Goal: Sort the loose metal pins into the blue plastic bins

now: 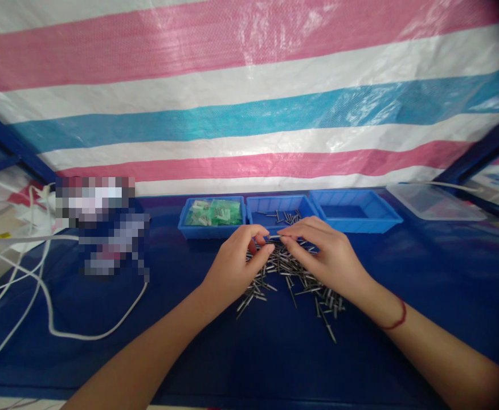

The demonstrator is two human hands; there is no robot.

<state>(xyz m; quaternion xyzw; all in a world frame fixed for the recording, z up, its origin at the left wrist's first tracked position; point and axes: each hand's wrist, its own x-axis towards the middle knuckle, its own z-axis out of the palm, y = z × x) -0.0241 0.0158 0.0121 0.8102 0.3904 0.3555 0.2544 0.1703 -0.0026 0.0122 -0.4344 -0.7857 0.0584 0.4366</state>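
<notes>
A loose pile of metal pop rivets [290,265] lies on the blue table in front of me. Just above its far side, my right hand [328,245] pinches one rivet [274,236] between thumb and forefinger, holding it roughly level. My left hand [236,256] is at the rivet's other end, fingers curled and a gap between thumb and forefinger; whether a fingertip touches the rivet is too small to tell. Behind my hands, a middle blue tray [256,205] contains several rivets, partly hidden by my fingers.
A left blue tray [189,232] holds small green-and-clear packets [219,212]. To the right stand another blue tray [377,219] and a clear plastic lid [435,202]. White cables [50,307] and blurred-out items [113,239] occupy the left side. A striped sheet [249,125] hangs behind.
</notes>
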